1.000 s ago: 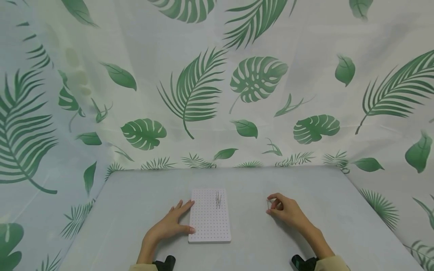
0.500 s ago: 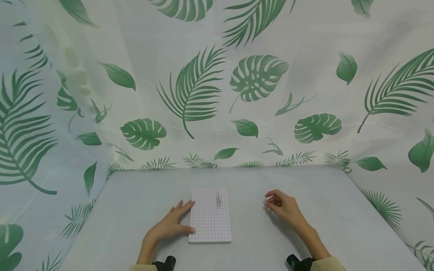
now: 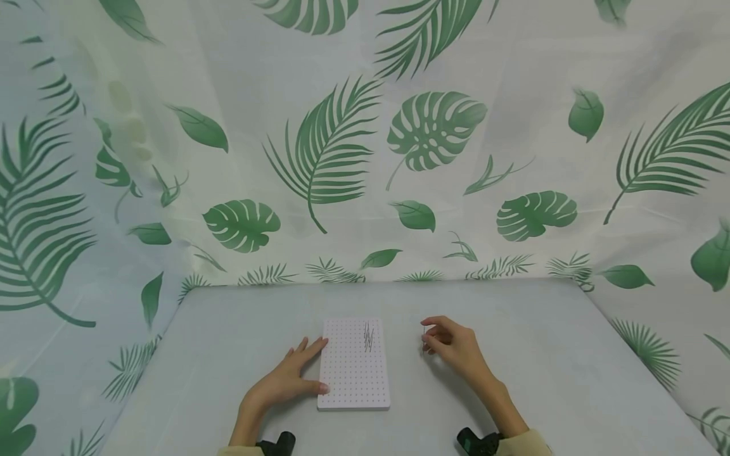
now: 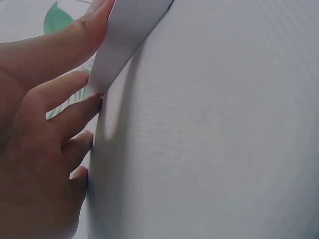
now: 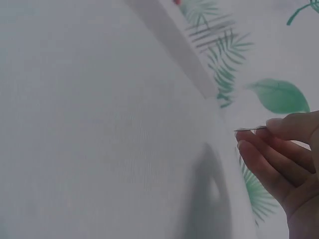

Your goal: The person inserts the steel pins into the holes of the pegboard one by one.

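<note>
A white pegboard (image 3: 352,373) with rows of small holes lies on the table in front of me. Several thin metal pins (image 3: 368,337) stand in its far right part. My left hand (image 3: 285,379) rests against the board's left side with fingers spread, the thumb on its top near the close corner; the left wrist view shows the thumb against the white board edge (image 4: 115,47). Right of the board and off the table, my right hand (image 3: 456,351) pinches a thin metal pin (image 5: 250,130) between thumb and fingers. In the head view that pin (image 3: 424,330) looks upright.
The pale table (image 3: 274,310) extends around the board on all sides. A white cloth backdrop (image 3: 353,247) printed with green leaves hangs behind it and along both sides. Dark wrist cameras (image 3: 478,441) sit at both cuffs.
My right hand has moved left toward the board with the pin and turned slightly, still pinching it. The left hand and the board have stayed in place.
</note>
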